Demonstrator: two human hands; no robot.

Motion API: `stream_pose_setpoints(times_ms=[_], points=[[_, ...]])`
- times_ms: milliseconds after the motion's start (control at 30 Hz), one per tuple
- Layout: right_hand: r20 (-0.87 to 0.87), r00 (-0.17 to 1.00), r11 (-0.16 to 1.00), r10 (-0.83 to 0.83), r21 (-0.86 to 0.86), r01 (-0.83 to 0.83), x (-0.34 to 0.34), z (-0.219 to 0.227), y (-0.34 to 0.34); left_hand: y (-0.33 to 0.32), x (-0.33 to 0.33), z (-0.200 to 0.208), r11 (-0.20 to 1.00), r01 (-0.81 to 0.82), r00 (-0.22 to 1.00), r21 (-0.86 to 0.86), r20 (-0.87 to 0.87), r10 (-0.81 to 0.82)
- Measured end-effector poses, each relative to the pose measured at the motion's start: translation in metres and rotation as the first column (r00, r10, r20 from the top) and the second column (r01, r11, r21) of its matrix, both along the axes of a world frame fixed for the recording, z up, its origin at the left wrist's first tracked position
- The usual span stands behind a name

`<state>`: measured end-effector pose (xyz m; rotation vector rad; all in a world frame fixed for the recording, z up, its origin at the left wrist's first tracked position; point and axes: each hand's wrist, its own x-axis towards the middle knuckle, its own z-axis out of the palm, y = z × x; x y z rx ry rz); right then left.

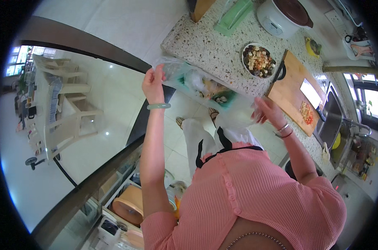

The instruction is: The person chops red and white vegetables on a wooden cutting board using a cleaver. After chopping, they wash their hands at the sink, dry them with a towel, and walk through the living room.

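Observation:
A clear plastic bag (176, 68) stretches between my two hands along the front edge of the speckled counter (214, 52). Greenish plastic and mixed scraps (216, 92) show inside it, though the plastic blurs what they are. My left hand (154, 83), with a pale green bangle at its wrist, is closed on the bag's left end. At the other end, beside the cutting board, my right hand (269, 111) has its fingers curled on the thin film.
On the counter stand a bowl of dark and pale chopped food (259, 62), a white cooker (276, 21) and a green rack (234, 17). The wooden cutting board (287, 96) bears a knife (312, 94) and chopped red pieces (307, 113). A sink (334, 112) lies beyond.

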<state>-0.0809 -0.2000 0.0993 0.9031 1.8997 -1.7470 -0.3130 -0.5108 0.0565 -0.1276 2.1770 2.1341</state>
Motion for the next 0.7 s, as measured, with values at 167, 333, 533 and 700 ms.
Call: stream_pose_setpoints(times_ms=[167, 333, 533, 700], points=[[-0.322, 0.924, 0.642, 0.208, 0.757, 0.119, -0.052, 0.054, -0.012, 0.005, 0.026, -0.004, 0.990, -0.113, 0.993, -0.081, -0.050, 0.109], [-0.423, 0.660, 0.534, 0.620, 0.845, 0.039, -0.156, -0.011, -0.087, -0.003, 0.034, -0.048, 1.000, -0.019, 0.986, 0.012, 0.164, 0.017], [-0.142, 0.855, 0.824, 0.498, 0.384, -0.416, -0.241, -0.079, -0.082, -0.037, 0.027, -0.060, 0.978, 0.081, 0.899, 0.192, 0.410, -0.155], [-0.139, 0.925, 0.883, 0.353, -0.277, -0.378, -0.247, -0.104, -0.028, -0.062, 0.010, -0.083, 0.789, 0.044, 0.712, 0.613, 0.535, -0.455]])
